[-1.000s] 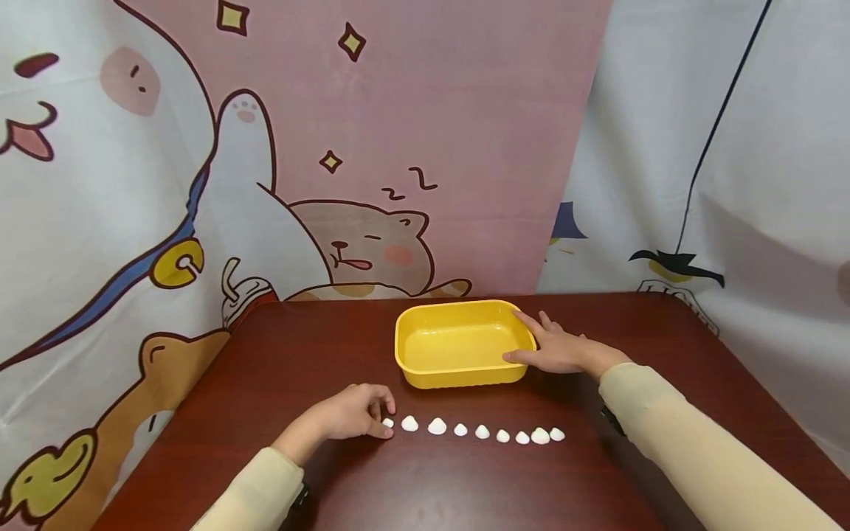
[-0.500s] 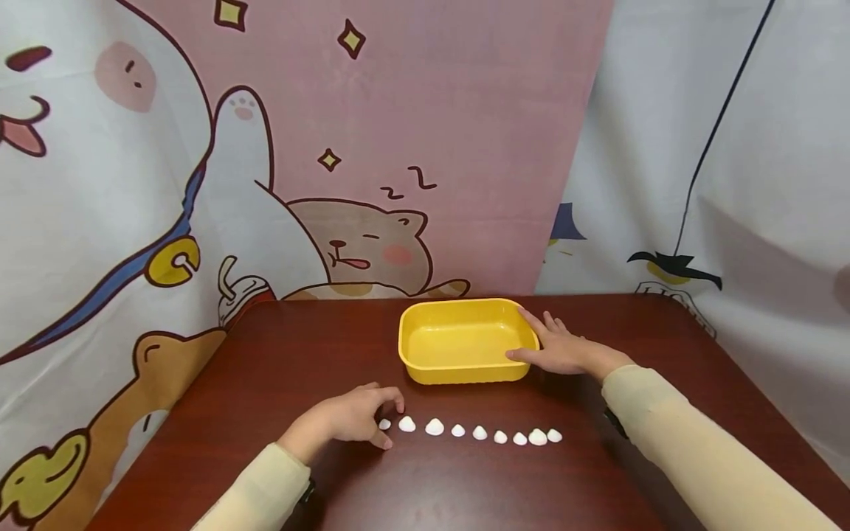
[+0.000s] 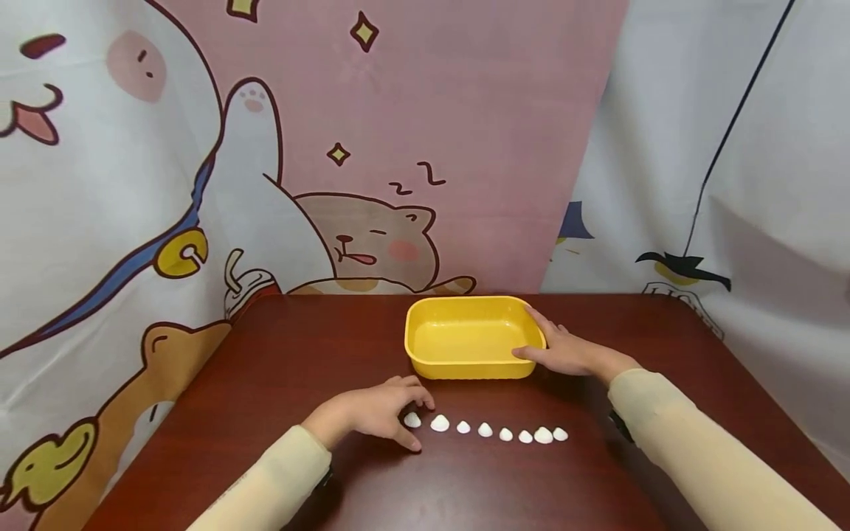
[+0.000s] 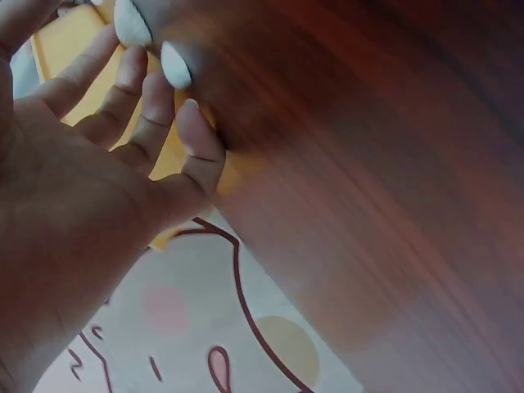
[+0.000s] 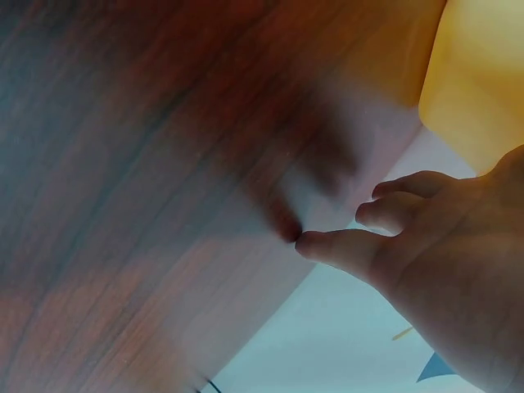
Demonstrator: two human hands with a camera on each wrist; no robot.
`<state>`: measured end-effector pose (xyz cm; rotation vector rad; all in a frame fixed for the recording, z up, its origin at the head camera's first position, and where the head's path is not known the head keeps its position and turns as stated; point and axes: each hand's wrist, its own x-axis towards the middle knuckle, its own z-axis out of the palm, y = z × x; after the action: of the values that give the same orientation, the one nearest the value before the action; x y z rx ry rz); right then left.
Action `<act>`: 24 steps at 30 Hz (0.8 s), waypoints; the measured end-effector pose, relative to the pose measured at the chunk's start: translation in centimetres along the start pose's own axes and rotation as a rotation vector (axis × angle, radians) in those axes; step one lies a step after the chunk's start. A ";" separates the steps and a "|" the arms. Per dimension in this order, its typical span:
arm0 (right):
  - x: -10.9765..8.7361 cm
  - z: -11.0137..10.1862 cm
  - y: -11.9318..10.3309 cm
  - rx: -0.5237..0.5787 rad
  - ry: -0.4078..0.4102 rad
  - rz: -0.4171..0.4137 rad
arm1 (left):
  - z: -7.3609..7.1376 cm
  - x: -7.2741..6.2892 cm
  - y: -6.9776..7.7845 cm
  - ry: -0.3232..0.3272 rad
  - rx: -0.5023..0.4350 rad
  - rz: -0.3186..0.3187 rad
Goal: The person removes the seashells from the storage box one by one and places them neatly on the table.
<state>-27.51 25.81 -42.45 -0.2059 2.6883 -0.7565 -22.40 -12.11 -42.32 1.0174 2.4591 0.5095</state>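
Note:
My left hand [image 3: 385, 410] reaches over the left end of a row of small white shells. Its thumb and index finger are spread apart, on either side of the shell [image 3: 412, 420] at that end. In the left wrist view a white shell [image 4: 176, 65] lies just beyond the fingertips, with another shell [image 4: 131, 23] past it. Farther back stands a shallow yellow tray [image 3: 478, 371]. My right hand [image 3: 564, 352] rests on its right side, thumb over the rim and index finger along the edge. In the right wrist view the other fingers [image 5: 340, 248] extend outside the tray.
The row continues rightward over the dark red wooden table [image 3: 491, 490], with a larger shell [image 3: 440, 423] near its left and a shell [image 3: 561, 434] at its right end. Behind the table hangs a cartoon-printed cloth [image 3: 491, 147].
My left hand has shifted right along the row, its thumb and index finger spreading wider. The small leftmost shell seen earlier is now out of sight in the head view. My right hand stays at the tray.

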 end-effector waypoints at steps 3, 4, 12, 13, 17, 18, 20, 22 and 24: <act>-0.2 0.0 0.2 0.004 0.002 0.005 | 0.5 0.4 0.9 0.006 0.072 0.002; -0.2 0.0 0.2 0.005 0.002 0.007 | 0.7 0.5 1.1 0.007 0.090 -0.001; -0.4 -0.1 0.1 0.011 0.000 0.010 | 1.3 0.4 2.1 -0.007 0.136 0.004; -0.3 -0.1 0.1 0.011 -0.001 0.010 | 1.3 0.4 2.1 -0.010 0.135 0.003; -0.3 0.0 0.0 0.017 -0.001 0.012 | 1.1 0.4 2.5 -0.006 0.145 -0.009; -0.2 -0.1 -0.1 0.014 -0.002 0.012 | 1.1 0.5 2.5 -0.003 0.147 -0.012; -0.2 -0.1 -0.1 0.013 0.001 0.008 | 0.9 0.7 2.7 0.003 0.149 -0.016; -0.2 -0.1 -0.2 0.012 0.007 0.001 | 0.7 0.9 2.8 0.013 0.149 -0.012; -0.3 -0.1 -0.2 0.007 0.009 -0.011 | 0.6 1.0 2.9 0.010 0.122 -0.010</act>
<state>-27.27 25.76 -42.19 -0.2164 2.6945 -0.7711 -21.11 -9.38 -41.69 1.0523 2.5294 0.3658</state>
